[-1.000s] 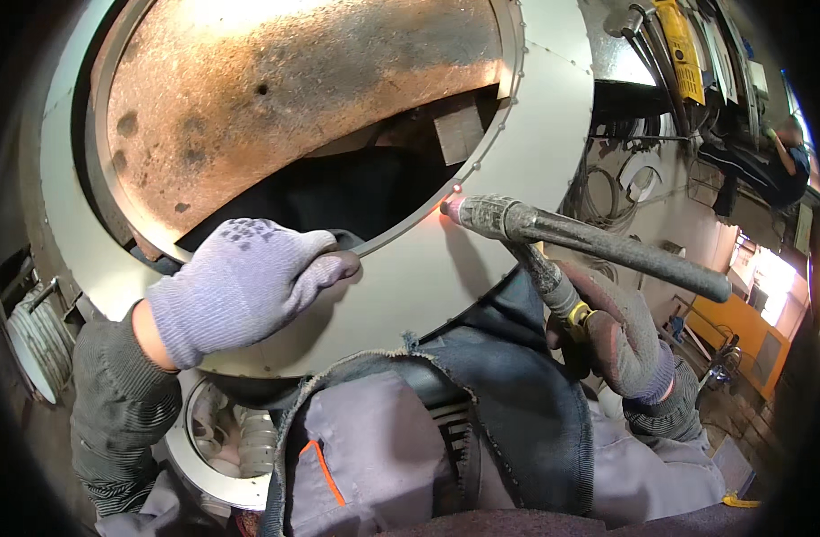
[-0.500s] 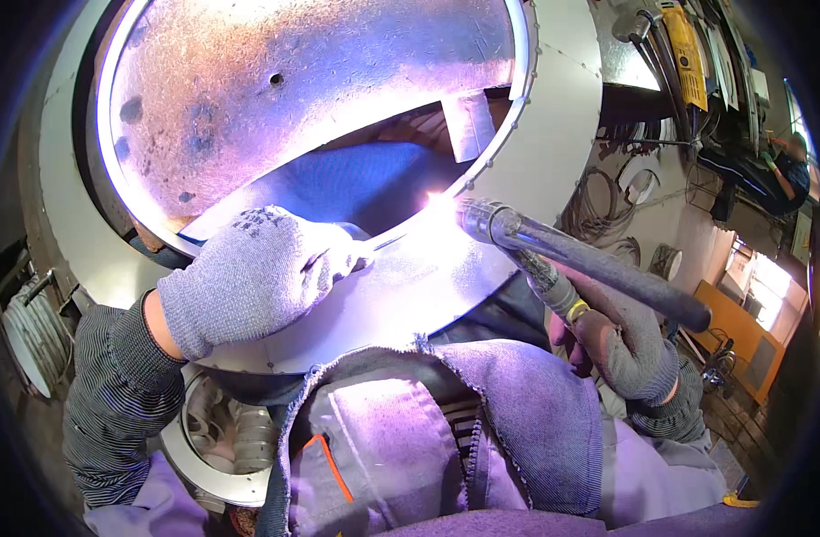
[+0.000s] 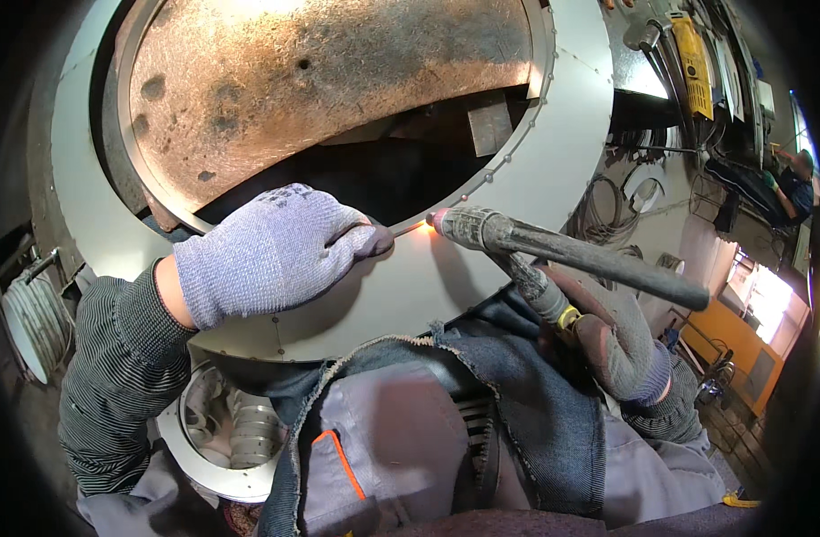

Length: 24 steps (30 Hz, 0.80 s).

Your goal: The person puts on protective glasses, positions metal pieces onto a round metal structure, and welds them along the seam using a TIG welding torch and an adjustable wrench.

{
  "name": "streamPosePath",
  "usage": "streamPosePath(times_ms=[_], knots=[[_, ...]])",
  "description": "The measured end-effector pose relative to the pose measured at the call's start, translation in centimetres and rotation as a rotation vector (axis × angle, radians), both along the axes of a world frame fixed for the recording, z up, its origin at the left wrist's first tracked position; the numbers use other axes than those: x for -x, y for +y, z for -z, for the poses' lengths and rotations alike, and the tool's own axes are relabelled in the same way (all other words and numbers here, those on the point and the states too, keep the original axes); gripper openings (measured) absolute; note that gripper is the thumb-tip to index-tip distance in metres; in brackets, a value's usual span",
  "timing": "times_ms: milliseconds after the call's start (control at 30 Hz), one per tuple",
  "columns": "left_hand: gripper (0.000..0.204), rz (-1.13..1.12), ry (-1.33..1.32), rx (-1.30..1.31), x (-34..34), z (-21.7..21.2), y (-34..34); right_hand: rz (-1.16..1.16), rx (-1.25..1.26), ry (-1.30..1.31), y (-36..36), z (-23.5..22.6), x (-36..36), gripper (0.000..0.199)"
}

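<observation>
In my gloved right hand [image 3: 620,349] is a grey welding torch [image 3: 589,257], its long back end pointing right. The torch's nozzle sits at the seam where a narrow metal hoop [image 3: 129,134] meets a wide, flat, pale metal ring [image 3: 356,313]. A small orange glow [image 3: 429,229] shows right beside the nozzle. My gloved left hand [image 3: 276,255] is closed, thumb and fingers pinched on the hoop's near edge, left of the nozzle. Small tack welds [image 3: 490,176] dot the seam on the right. The fingertips' far side is hidden.
A scuffed brown metal plate [image 3: 338,89] lies within the hoop. Below my left arm stands a round metal piece [image 3: 173,438]. A white hose coil [image 3: 32,327] is at far left. Upper right are a yellow tool [image 3: 692,63], hanging cables [image 3: 607,210] and another person [image 3: 794,183].
The bright arc at the nozzle has gone out, leaving an orange glow. My left hand has slid slightly right along the edge, and the torch has shifted a little left and down.
</observation>
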State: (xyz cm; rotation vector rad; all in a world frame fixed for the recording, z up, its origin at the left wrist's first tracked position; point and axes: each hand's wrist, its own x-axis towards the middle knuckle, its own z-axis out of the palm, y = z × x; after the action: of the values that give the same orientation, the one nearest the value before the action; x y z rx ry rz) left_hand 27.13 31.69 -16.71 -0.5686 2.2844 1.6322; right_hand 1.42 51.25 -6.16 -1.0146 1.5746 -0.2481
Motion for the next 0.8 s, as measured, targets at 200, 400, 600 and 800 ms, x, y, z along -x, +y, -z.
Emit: streamPosePath(times_ms=[200,400,600,800], knots=[[0.029,-0.01,-0.051,-0.019,-0.3,-1.3,0.3,0.332,-0.1,-0.179,0.5,-0.7,0.6,0.049],[0.058,-0.077,0.211,0.927,-6.1,-1.9,3.1,0.84,0.022,-0.453,4.5,5.0,-0.6,0.046],[0.093,-0.037,0.056,0.92,-10.1,-3.0,5.7,1.024,0.168,-0.39,2.8,6.1,-3.4,0.035],[0.109,-0.021,0.056,0.978,-9.0,-2.4,8.7,0.825,0.274,-0.481,1.8,7.0,-0.5,0.032]])
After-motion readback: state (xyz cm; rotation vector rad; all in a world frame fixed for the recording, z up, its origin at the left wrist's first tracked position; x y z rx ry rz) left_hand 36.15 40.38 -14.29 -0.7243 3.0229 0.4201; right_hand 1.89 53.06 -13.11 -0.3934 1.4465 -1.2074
